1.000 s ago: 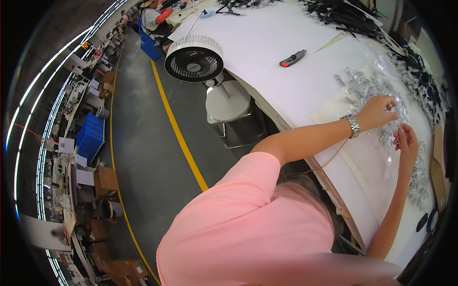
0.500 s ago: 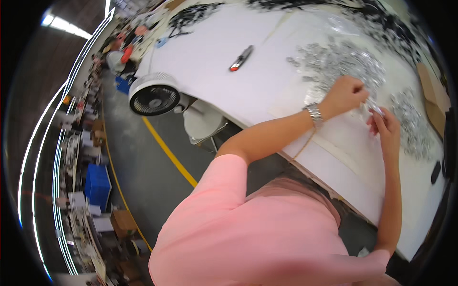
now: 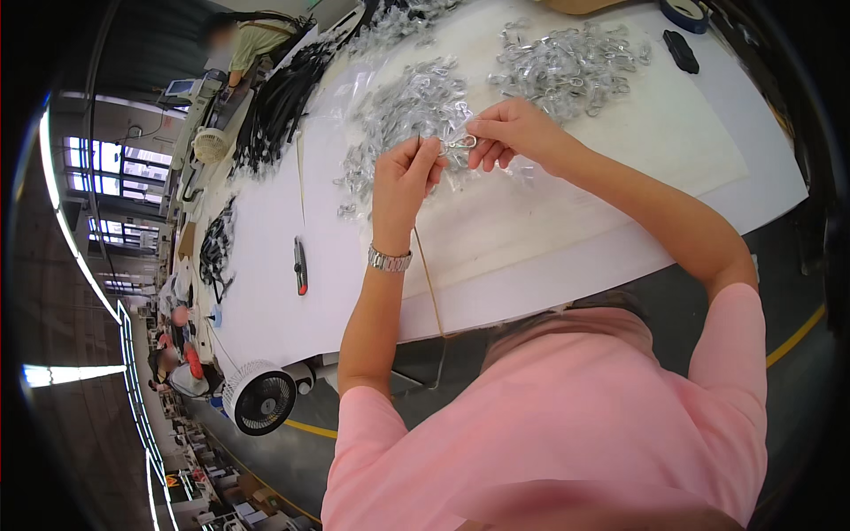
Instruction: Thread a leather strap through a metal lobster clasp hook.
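I see a long white worktable [image 3: 567, 221] filling twelve o'clock. On it, heaps of small bagged metal clips [image 3: 567, 66] spread from eleven to one. Near centre, my left hand [image 3: 403, 177] and right hand [image 3: 513, 133] together pinch one small metal clip [image 3: 460, 142] just above the table.

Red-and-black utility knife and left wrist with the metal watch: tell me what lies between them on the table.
In the head view, only bare white table lies between the red-and-black utility knife and the silver metal watch on the left wrist.
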The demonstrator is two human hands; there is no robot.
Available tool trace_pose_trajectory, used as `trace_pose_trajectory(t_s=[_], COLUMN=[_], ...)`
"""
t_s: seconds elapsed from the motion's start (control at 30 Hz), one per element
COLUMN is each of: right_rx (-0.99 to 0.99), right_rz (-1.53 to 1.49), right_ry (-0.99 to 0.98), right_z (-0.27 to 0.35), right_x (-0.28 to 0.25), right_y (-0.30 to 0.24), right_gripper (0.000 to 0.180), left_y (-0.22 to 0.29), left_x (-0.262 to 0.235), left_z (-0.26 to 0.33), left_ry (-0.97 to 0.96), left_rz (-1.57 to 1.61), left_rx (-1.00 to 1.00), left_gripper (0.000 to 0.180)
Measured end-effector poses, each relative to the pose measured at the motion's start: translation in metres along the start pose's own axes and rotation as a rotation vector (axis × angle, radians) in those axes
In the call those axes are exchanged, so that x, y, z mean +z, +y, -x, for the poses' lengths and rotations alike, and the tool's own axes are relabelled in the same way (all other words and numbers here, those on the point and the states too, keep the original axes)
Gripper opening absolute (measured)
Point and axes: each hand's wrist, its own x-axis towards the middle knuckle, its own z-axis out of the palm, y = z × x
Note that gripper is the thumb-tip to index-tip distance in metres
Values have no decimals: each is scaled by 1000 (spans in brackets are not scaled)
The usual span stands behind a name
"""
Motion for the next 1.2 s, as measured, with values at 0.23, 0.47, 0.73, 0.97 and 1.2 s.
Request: trace_pose_trajectory(t_s=[0.23,0.47,0.73,0.97,1.2], right_rx=[-41,-119,30,33,84], right_rz=[118,236,405,222,276], right_ry=[52,93,-275,-117,-260], right_z=[-1,3,6,9,5], right_x=[7,10,-3,4,4], right_y=[4,-6,-16,-11,-18], right_gripper=[31,33,28,26,28], left_y=[-8,-11,-19,-5,-18], left_x=[7,7,10,2,2], left_z=[3,5,6,12,12], left_ry=[-117,-42,5,-46,15], left_rz=[208,203,-65,103,-61], left_rx=[29,74,333,40,274], left_gripper=[25,17,13,17,29])
